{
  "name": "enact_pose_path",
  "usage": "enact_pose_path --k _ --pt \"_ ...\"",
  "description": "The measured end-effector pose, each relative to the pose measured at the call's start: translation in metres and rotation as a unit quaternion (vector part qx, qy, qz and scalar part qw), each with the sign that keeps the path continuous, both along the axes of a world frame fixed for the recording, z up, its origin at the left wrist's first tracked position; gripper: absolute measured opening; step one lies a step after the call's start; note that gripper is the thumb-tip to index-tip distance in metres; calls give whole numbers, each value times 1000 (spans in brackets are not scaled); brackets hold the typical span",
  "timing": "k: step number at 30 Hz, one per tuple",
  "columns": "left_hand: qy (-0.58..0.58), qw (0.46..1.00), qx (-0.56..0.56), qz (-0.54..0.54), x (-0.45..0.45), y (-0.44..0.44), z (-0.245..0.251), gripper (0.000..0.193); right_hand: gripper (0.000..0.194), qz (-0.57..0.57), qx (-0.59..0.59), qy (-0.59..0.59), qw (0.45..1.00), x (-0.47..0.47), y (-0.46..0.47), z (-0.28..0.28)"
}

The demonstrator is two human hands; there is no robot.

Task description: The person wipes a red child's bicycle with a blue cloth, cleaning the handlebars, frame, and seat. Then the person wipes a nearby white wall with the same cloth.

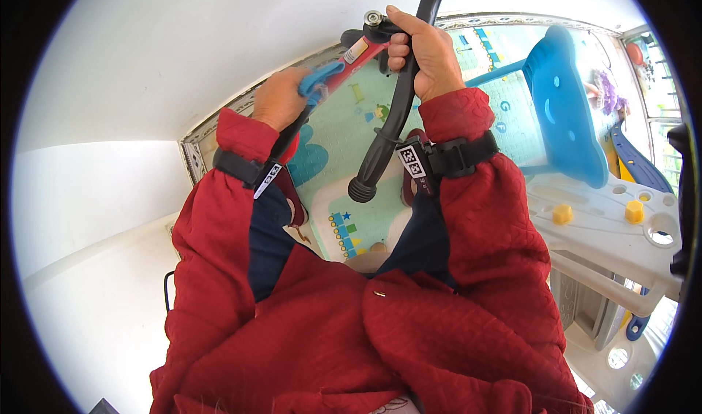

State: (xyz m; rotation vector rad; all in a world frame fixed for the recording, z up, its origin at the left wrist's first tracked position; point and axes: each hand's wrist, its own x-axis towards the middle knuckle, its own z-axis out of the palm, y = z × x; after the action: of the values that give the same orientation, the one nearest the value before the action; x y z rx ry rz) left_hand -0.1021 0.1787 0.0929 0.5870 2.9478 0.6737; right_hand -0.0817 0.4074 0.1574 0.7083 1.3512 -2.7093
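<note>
A small cycle or scooter stands before me, with a black handlebar (403, 93) and a red frame tube (359, 58) bearing a label. My right hand (433, 55) is closed around the handlebar near its middle, beside the metal stem bolt (373, 18). The ribbed rubber grip (370, 175) points down towards my lap. My left hand (282, 96) holds a blue cloth (321, 82) against the red tube. Its fingertips are hidden by the cloth. Part of a red round piece (289, 148) shows below my left wrist.
A light blue plastic chair (565, 107) stands at the right, beside a grey plastic toy bench (598, 205) with yellow hexagonal knobs (634, 212). A patterned foam mat (351, 134) covers the floor. A white wall (164, 58) rises close on the left.
</note>
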Motion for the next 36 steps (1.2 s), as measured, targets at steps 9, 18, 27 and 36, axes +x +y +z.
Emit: enact_pose_path --k 9,18,27,36 --pt "48 985 77 145 -4 -63 -1 22 23 6 -1 3 1000 -3 0 -3" --pt "200 971 68 109 -17 -70 -10 21 20 26 2 -14 1000 -9 3 -5" --pt "99 990 51 -87 -3 -35 -9 26 23 47 15 6 999 -11 0 -4" --pt "156 966 -100 -182 15 -19 -17 27 22 44 5 13 999 -10 1 -5"
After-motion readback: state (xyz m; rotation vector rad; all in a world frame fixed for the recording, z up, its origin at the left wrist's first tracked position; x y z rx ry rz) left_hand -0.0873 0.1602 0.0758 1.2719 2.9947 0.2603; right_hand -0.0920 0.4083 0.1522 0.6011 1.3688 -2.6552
